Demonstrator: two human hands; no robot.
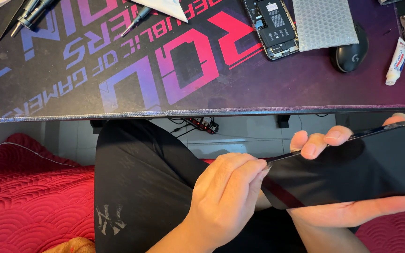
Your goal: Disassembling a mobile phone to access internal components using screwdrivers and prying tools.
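Below the desk edge, over the lap, a dark phone screen panel [352,168] is held nearly flat, well clear of the desk mat [118,70]. It is cradled by the right hand [352,197] from beneath, with the fingertips [326,139] curled over its far edge, so that hand is closed around the panel. The panel's near corner is pinched by the left hand [226,197], thumb and forefinger pressed together right at the rim (whether a thin film or only the edge itself is caught there cannot be told).

On the mat above, an opened phone body [273,28] lies with its battery exposed, just beside a padded grey pouch [323,23] and a black mouse [350,51]. A small white tube [397,61] lies near the mat's right end, and screwdrivers [31,14] rest at the upper left.

Several risks can be judged from this hold. With nothing under the panel but lap and floor, a slip of the right hand's grip would likely mean a drop. If the corner is pulled hard while the far edge is braced, the thin glass could be flexed and cracked. Smears could also be left on the surface by bare fingertips.
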